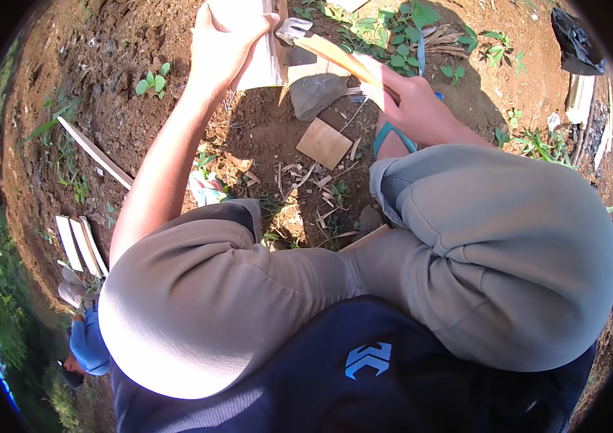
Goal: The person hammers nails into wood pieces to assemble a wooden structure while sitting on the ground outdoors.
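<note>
Board (257,68) sits at the top of the frame, left of centre, its long axis running up the picture and out past the upper edge. Hammer (339,58) lies just to its right, handle slanting from the right hand (415,105) up and leftward, so that the head (294,29) is just beside the board's right edge. Whether head and board touch, I cannot tell. That narrow sideways gap looks like the relation that matters most. The left hand (221,47) is the nearer one: it is on the board, thumb reaching over toward the head, the other fingers partly hidden, so the grip seems moderately spread around the wood. The right hand, upper right of centre, is curled narrowly around the handle, well apart from the board. Below the head, at upper centre, a stone (319,95) rests on the soil; a square wood piece (324,143) and chips (303,177) lie lower, between the feet.
</note>
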A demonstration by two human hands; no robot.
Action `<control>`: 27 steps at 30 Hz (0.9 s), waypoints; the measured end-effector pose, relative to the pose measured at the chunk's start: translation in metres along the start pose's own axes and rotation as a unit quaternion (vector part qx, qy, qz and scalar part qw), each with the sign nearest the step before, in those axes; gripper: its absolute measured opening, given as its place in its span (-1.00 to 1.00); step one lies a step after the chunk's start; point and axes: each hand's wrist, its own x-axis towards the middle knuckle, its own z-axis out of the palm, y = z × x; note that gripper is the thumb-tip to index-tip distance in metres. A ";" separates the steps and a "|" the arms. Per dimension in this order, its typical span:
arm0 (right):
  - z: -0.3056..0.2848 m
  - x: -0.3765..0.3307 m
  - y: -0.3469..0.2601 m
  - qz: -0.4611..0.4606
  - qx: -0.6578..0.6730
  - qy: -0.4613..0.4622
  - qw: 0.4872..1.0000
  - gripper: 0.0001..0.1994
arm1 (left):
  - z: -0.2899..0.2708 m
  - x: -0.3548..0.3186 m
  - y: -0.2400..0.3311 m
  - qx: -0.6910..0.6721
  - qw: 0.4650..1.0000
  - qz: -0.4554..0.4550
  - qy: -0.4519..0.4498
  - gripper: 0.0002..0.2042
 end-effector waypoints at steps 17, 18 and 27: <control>0.015 0.002 0.029 0.003 -0.037 -0.058 0.998 -0.58 | -0.007 -0.002 -0.004 -0.040 0.998 -0.057 -0.005 -0.48; 0.013 0.000 0.026 0.005 -0.010 -0.038 0.999 -0.57 | -0.006 0.002 -0.010 -0.033 0.997 -0.074 -0.010 -0.41; 0.001 0.012 -0.003 0.060 0.075 -0.020 0.995 -0.51 | -0.038 0.001 -0.023 -0.041 0.986 -0.160 -0.003 -0.41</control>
